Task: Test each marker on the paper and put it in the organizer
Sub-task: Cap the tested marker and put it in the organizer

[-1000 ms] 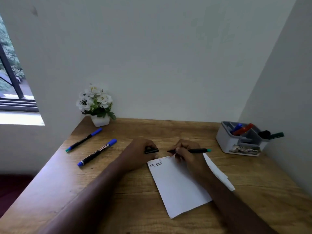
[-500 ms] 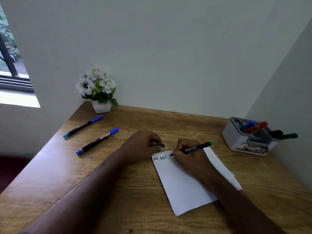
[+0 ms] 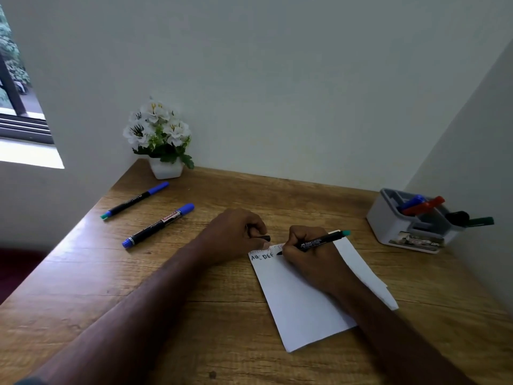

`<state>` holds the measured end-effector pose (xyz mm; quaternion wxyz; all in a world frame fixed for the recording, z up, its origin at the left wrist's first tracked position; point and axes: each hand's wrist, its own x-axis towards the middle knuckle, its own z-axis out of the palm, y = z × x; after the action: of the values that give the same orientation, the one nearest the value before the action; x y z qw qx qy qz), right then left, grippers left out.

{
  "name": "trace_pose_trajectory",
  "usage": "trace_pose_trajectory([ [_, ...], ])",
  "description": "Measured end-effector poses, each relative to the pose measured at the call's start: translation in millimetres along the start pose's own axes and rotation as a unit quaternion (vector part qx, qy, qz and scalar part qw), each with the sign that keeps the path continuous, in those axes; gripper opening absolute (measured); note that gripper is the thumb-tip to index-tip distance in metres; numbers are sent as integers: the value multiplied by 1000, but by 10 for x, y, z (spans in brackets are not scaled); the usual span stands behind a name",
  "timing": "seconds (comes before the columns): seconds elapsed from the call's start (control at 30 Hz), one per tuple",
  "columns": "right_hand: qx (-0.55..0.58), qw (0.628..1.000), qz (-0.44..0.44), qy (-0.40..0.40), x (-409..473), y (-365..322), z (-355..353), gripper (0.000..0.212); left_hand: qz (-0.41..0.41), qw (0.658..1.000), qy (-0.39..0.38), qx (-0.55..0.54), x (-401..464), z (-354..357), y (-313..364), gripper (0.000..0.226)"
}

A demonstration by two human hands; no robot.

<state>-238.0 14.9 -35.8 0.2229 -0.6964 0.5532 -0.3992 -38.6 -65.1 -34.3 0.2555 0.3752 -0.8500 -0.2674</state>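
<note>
gripping a marker (image 3: 313, 242) tip-down on paper (image 3: 302, 307), right hand (image 3: 308, 259); left hand (image 3: 236, 234) pinching its cap (image 3: 263, 238)

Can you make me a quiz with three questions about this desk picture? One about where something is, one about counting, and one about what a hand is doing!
1. Where is the flower pot?
A. In the far left corner of the desk
B. On the paper
C. Inside the organizer

2. How many markers lie loose on the desk, left of the hands?
A. None
B. Two
C. Five

3. What is the right hand doing?
A. Resting flat and empty
B. Gripping a marker with its tip on the paper
C. Lifting the organizer

Answers:
1. A, the pot stands against the wall at the desk's far left corner.
2. B, the thin marker and the thicker blue-capped marker lie there.
3. B, its fingers curl round the black marker, tip on the paper beside the letters.
</note>
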Motion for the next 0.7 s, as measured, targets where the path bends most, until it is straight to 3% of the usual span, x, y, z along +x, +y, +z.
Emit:
trace_pose_trajectory([
  [0.7,-17,1000,13,4,13,-1,2,23,0,1000,-2,10,-16,-10,27,23],
])
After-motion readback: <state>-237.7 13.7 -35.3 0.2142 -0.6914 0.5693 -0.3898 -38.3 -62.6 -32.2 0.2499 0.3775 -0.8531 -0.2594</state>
